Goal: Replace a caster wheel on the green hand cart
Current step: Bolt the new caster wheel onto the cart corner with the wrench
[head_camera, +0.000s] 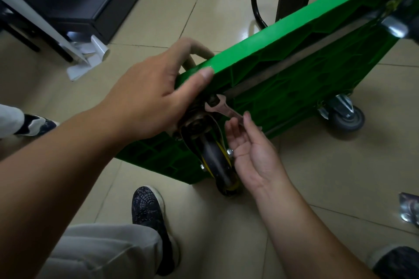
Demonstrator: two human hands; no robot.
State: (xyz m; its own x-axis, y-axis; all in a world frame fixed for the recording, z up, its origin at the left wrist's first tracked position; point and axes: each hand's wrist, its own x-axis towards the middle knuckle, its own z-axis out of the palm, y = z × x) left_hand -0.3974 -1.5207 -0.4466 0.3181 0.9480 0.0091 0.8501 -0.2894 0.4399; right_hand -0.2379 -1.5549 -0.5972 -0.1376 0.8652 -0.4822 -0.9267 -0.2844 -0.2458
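Observation:
The green hand cart (pixel 294 70) is tipped on its side on the tiled floor, its ribbed underside facing me. My left hand (pixel 158 95) grips the cart's near corner, thumb on the top edge and fingers curled behind. A black caster wheel with a yellow hub (pixel 221 163) sits on that corner. A silver open-end wrench (pixel 223 108) has its jaw on a nut at the caster's base. My right hand (pixel 251 145) holds the wrench's handle with thumb and fingertips, palm turned up.
A grey caster (pixel 345 115) sits on the cart's far lower corner and another caster (pixel 399 22) at the top right. A loose metal part (pixel 409 209) lies on the floor at right. My dark shoe (pixel 149 217) is below the cart. Black furniture (pixel 74 0) stands at upper left.

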